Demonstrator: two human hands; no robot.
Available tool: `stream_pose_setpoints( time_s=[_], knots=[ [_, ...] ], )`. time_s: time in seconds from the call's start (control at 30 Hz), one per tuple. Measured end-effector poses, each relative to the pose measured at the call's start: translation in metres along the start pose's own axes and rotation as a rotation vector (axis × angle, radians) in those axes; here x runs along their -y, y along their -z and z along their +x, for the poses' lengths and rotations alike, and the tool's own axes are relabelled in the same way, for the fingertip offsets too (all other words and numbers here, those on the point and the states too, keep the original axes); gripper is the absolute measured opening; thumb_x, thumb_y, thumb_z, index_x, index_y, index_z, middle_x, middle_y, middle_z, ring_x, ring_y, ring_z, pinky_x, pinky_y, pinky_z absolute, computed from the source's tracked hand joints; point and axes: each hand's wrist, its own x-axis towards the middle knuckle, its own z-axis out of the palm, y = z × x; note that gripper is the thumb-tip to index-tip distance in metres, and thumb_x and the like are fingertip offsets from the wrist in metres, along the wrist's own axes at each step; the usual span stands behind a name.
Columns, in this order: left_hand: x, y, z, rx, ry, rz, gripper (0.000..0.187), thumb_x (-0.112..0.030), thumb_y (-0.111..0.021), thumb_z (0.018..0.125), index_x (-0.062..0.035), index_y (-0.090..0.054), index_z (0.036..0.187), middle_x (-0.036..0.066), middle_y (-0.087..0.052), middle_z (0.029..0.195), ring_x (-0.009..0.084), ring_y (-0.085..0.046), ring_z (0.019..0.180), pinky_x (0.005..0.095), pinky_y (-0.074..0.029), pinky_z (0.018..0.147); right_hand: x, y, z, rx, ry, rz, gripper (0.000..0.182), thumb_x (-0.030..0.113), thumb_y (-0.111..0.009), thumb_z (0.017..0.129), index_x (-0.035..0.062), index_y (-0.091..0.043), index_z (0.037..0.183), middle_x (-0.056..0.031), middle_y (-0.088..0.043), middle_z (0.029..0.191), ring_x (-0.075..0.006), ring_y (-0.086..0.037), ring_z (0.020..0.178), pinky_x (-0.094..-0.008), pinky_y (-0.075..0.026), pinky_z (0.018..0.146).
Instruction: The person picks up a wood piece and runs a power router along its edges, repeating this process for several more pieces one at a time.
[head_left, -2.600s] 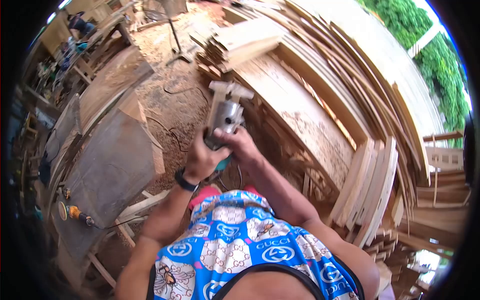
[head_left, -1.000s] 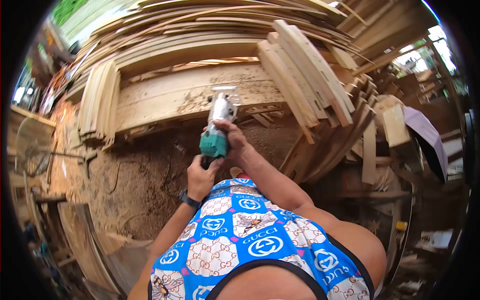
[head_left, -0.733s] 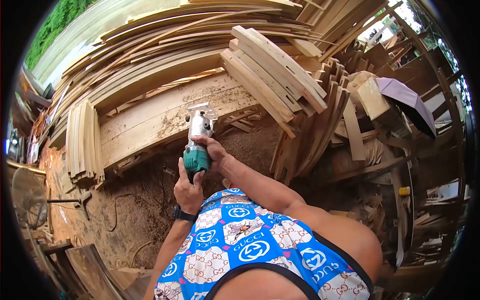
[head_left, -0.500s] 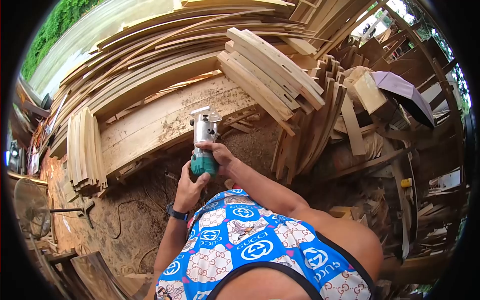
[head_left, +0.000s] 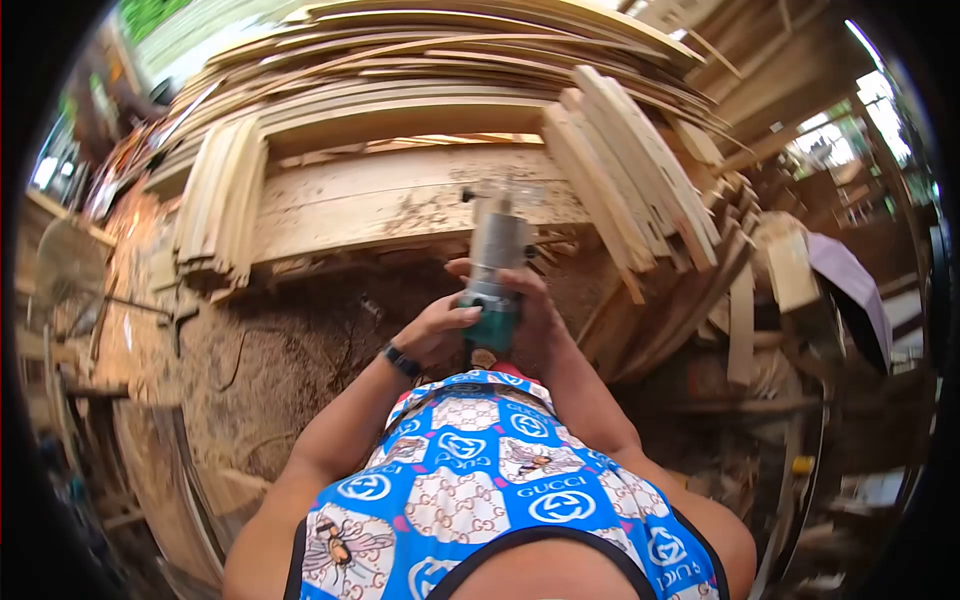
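A trim router [head_left: 497, 250] with a silver body and a green motor end is held upright in front of my torso, its clear base plate at the far end, blurred by motion. My left hand [head_left: 440, 325], with a dark band on the wrist, is closed on the router's left side, thumb across the front near the green part. On the other side my right hand [head_left: 532, 308] grips it, with fingers around the join of silver and green. Beyond the router lies a wide plank bench [head_left: 360, 205] strewn with shavings.
Curved wooden pieces are stacked at the bench's right end [head_left: 630, 170] and left end [head_left: 220, 200]. Long boards [head_left: 420, 70] are piled behind. A floor fan [head_left: 70, 265] stands at left; a purple umbrella [head_left: 850, 285] lies at right. Shavings cover the ground [head_left: 290, 350].
The view has swung, so the bench sits more level and the router farther right in view. My left hand has moved from the router's lower end up along its side. Both hands stay on it.
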Motion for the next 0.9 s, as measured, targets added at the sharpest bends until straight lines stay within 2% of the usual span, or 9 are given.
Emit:
stream_pose_setpoints(
  time_s=[0.17,0.23,0.33,0.5,0.63,0.7,0.8,0.83,0.9],
  knots=[
    [0.004,-0.010,-0.006,0.157,0.030,-0.158,0.085,-0.038,-0.083,0.081,0.0020,-0.043,0.144,0.015,-0.059,0.136,0.0266,-0.061,0.123,0.0460,-0.049,0.106,0.004,0.001,0.009,0.122,0.071,-0.159,0.087,0.045,-0.077,0.076,-0.0077,-0.049,0.140,-0.0283,-0.055,0.140,-0.0334,-0.062,0.122,-0.0411,-0.052,0.102],
    [0.008,-0.017,-0.012,0.109,-0.024,-0.153,0.090,-0.043,-0.084,0.079,0.0016,-0.042,0.145,0.015,-0.060,0.134,0.0270,-0.063,0.120,0.0453,-0.053,0.101,0.001,-0.009,0.013,0.160,0.087,-0.163,0.088,0.053,-0.078,0.073,-0.0048,-0.052,0.135,-0.0283,-0.056,0.137,-0.0353,-0.056,0.130,-0.0462,-0.037,0.119],
    [0.010,-0.017,-0.022,0.153,0.001,-0.137,0.097,-0.055,-0.082,0.076,-0.0006,-0.042,0.146,0.013,-0.060,0.130,0.0235,-0.065,0.112,0.0380,-0.057,0.091,-0.004,-0.021,0.017,0.221,0.029,-0.119,0.088,0.053,-0.079,0.072,-0.0027,-0.053,0.135,-0.0273,-0.049,0.145,-0.0369,-0.048,0.138,-0.0462,-0.036,0.120],
    [0.009,-0.023,-0.028,0.065,-0.103,-0.214,0.088,-0.044,-0.081,0.079,-0.0020,-0.042,0.146,0.011,-0.060,0.128,0.0218,-0.065,0.113,0.0375,-0.055,0.096,-0.024,-0.023,0.030,0.285,-0.060,0.046,0.094,0.055,-0.078,0.075,-0.0021,-0.048,0.143,-0.0276,-0.037,0.156,-0.0398,-0.038,0.145,-0.0478,-0.034,0.120],
    [0.008,-0.018,-0.031,-0.070,-0.231,-0.125,0.069,-0.034,-0.079,0.083,-0.0003,-0.051,0.136,0.011,-0.064,0.118,0.0225,-0.068,0.102,0.0391,-0.058,0.091,-0.012,0.001,0.032,0.282,-0.347,-0.027,0.087,0.051,-0.064,0.093,-0.0109,-0.039,0.148,-0.0230,-0.049,0.149,-0.0290,-0.055,0.132,-0.0400,-0.043,0.112],
    [-0.004,-0.009,-0.038,-0.227,-0.197,-0.064,0.066,-0.032,-0.080,0.083,0.0000,-0.053,0.134,0.011,-0.065,0.114,0.0212,-0.069,0.098,0.0368,-0.060,0.083,0.001,0.035,0.027,-0.017,-0.366,-0.551,0.064,0.033,-0.069,0.095,-0.0034,-0.049,0.143,-0.0187,-0.057,0.141,-0.0265,-0.060,0.123,-0.0397,-0.046,0.107],
    [-0.017,0.000,-0.047,-0.326,-0.150,0.008,0.053,-0.030,-0.079,0.085,-0.0009,-0.060,0.125,0.009,-0.069,0.106,0.0185,-0.070,0.092,0.0331,-0.060,0.077,0.040,0.005,0.013,-0.126,-0.096,-1.426,0.055,0.014,-0.079,0.083,0.0060,-0.059,0.133,-0.0153,-0.059,0.134,-0.0278,-0.058,0.124,-0.0420,-0.045,0.106],
    [-0.021,0.003,-0.048,-0.357,-0.077,0.047,0.048,-0.030,-0.078,0.086,-0.0011,-0.062,0.122,0.008,-0.071,0.104,0.0175,-0.071,0.090,0.0321,-0.059,0.077,0.048,-0.015,0.012,-0.117,-0.101,-1.424,0.055,0.014,-0.079,0.083,0.0060,-0.059,0.133,-0.0153,-0.059,0.134,-0.0278,-0.058,0.124,-0.0420,-0.045,0.106],
    [-0.022,0.008,-0.041,-0.358,-0.034,0.019,0.039,-0.028,-0.076,0.088,-0.0022,-0.066,0.116,0.008,-0.073,0.102,0.0166,-0.071,0.086,0.0310,-0.059,0.077,0.056,-0.049,0.022,0.367,0.456,-1.993,0.062,0.001,-0.079,0.072,0.0114,-0.060,0.129,-0.0134,-0.057,0.133,-0.0304,-0.052,0.131,-0.0447,-0.043,0.110]
  ],
)
